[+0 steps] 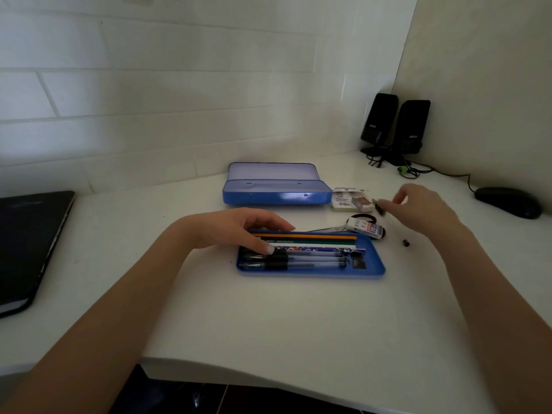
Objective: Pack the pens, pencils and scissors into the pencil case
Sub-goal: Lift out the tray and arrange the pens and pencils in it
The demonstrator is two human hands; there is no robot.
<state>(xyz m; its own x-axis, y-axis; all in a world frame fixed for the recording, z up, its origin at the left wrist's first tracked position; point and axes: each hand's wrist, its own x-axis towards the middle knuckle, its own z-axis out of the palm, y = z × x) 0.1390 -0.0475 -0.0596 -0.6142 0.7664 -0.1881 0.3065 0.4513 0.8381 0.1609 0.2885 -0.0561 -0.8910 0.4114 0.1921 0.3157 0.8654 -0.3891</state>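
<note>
A shallow blue tray point(373, 268) lies mid-desk holding several pencils point(313, 236) and black-gripped pens point(310, 259) side by side. My left hand point(239, 227) rests over the tray's left end, fingers straight, thumb touching the pens. The open blue pencil case point(276, 195) stands behind the tray. Scissors point(331, 228) with black handles lie just behind the tray, partly under a small white box point(366, 227). My right hand point(424, 207) hovers right of the scissors and pinches a thin, blurred pen-like thing point(378, 205) with a dark tip.
Packaged erasers point(351, 200) lie right of the case. A small dark cap point(405, 242) sits on the desk by the tray's right end. Two black speakers point(397, 127) and cables fill the back corner, a mouse point(507, 201) is far right, a dark laptop point(27, 243) far left.
</note>
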